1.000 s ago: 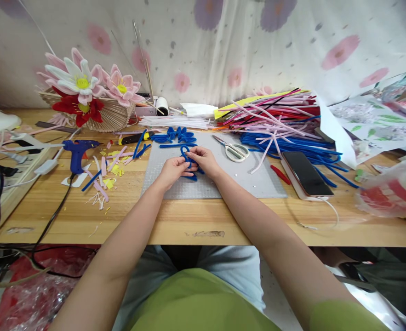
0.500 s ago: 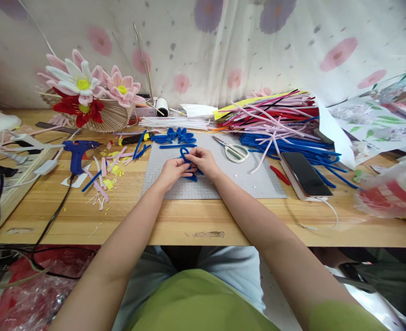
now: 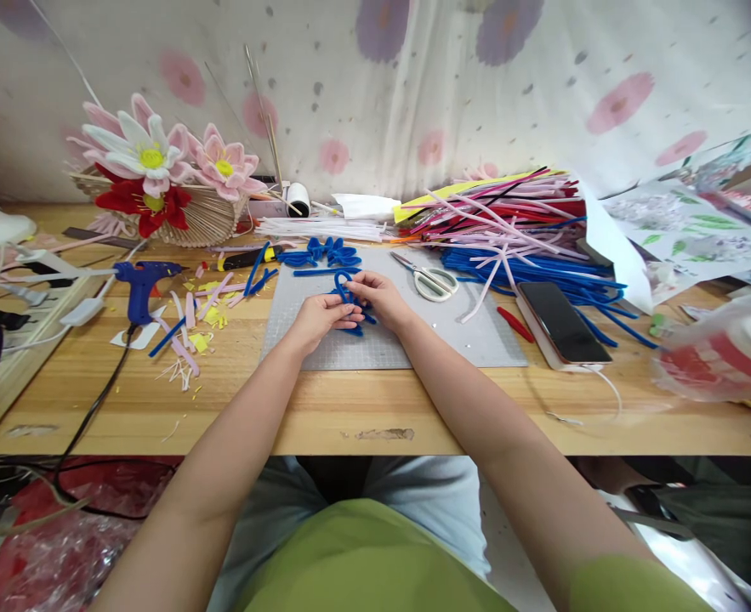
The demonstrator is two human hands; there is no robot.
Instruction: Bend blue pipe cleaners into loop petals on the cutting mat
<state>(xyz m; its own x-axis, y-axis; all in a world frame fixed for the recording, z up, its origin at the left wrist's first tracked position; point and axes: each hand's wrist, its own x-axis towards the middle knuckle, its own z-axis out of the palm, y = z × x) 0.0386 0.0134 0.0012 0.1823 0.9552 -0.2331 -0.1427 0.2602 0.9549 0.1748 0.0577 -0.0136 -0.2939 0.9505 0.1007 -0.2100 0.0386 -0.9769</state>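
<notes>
A looped blue pipe cleaner (image 3: 342, 279) is held between my two hands above the grey cutting mat (image 3: 375, 353). My left hand (image 3: 324, 319) grips it from the left, fingers closed. From the right, my right hand (image 3: 378, 297) pinches the same piece near its loop. Blue ends stick out below and beside the fingers. Behind my hands lie a straight blue piece (image 3: 327, 272) and a cluster of bent blue loops (image 3: 330, 252). White-handled scissors (image 3: 435, 283) rest on the mat to the right.
Blue glue gun (image 3: 140, 289), scraps (image 3: 190, 331) and a power strip (image 3: 14, 365) at left. Fuzzy flowers (image 3: 151, 157) stand behind. To the right: pipe cleaner bundles (image 3: 528, 272), red tool (image 3: 515, 324), phone (image 3: 565, 323) and plastic-wrapped container (image 3: 725, 348).
The blue loop between my fingers has turned slightly, and its lower ends have shifted. Both hands keep their hold in nearly the same place. The view has moved very slightly.
</notes>
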